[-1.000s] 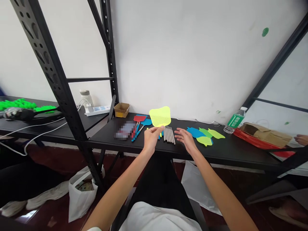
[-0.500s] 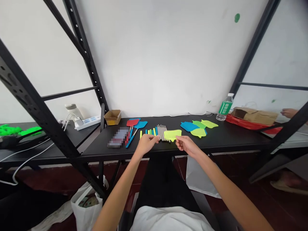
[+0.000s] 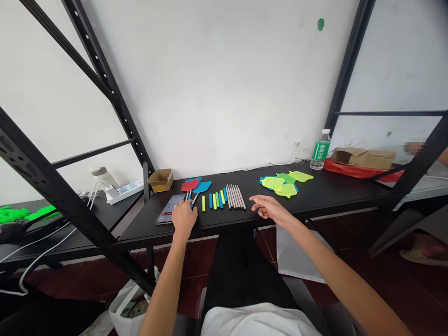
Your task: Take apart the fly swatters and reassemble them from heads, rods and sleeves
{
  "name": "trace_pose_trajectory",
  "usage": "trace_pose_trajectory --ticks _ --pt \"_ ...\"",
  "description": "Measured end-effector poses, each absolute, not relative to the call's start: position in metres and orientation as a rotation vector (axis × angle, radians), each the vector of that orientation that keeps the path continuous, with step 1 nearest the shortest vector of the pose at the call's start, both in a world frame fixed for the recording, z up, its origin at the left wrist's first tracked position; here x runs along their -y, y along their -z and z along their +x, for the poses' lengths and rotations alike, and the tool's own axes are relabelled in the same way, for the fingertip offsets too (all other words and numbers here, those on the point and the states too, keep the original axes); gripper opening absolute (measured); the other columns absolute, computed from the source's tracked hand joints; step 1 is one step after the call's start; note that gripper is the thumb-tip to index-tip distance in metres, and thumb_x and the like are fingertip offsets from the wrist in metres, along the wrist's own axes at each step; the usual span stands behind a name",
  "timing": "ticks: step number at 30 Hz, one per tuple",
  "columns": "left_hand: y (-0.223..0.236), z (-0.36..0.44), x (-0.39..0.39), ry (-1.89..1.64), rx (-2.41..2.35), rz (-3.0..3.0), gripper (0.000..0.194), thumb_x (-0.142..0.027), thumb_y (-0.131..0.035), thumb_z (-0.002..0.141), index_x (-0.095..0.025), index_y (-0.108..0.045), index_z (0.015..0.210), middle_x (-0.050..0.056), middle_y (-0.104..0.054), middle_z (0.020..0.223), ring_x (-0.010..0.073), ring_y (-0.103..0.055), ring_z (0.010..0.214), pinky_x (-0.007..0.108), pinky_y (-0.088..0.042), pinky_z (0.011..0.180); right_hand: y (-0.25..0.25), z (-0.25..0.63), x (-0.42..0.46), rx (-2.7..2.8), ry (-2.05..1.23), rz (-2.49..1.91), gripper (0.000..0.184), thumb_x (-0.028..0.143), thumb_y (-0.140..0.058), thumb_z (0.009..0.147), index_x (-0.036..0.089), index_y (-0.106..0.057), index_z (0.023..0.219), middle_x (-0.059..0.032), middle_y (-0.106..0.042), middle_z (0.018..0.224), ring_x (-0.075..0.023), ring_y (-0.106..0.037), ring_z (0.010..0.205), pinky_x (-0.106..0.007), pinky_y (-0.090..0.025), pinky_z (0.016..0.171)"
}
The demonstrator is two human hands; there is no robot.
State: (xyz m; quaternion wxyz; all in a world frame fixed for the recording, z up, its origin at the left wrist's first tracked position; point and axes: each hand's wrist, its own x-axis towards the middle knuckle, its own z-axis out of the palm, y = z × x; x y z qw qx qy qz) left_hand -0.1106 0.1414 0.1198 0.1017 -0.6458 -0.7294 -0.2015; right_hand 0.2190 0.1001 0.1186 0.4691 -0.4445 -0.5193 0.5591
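My left hand (image 3: 185,216) lies palm down over the blue handles of the fly swatters, beside the phone (image 3: 171,208). Its fingers reach forward with the thumb apart; the fingertips are partly hidden. The assembled swatters have a red head (image 3: 190,185) and a blue head (image 3: 202,187). Over the table's front part, my right hand (image 3: 269,208) is open and holds nothing, its fingers loosely bent. Just left of it is a row of grey metal rods (image 3: 235,197), then short blue, green and yellow handle grips (image 3: 217,199). Loose swatter heads (image 3: 285,189) overlap beyond my right hand.
A small cardboard box (image 3: 161,180) stands at the back left, near a power strip (image 3: 126,190). On the right are a water bottle (image 3: 319,150) and a carton (image 3: 373,158) on red plastic. Black shelf posts (image 3: 105,84) rise on both sides. Another person's hand shows far right.
The yellow swatter head has left my right hand and lies on the blue one in the pile. My left hand has moved left from the rods to the swatter handles.
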Motion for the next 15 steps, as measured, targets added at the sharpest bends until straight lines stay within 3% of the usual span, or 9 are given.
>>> trace_pose_trajectory --ticks 15 --pt "-0.1219 -0.1055 -0.1405 0.424 2.197 -1.902 0.033 -0.029 -0.045 0.092 -0.014 -0.072 0.103 0.017 -0.073 0.098 0.0351 -0.066 0.102 0.044 -0.047 0.086 -0.1153 0.2182 -0.1025 1.299 -1.351 -1.067 0.032 0.043 -0.066 0.082 0.017 -0.070 0.102 -0.0052 -0.068 0.077 -0.0079 -0.049 0.050 -0.019 -0.029 0.041"
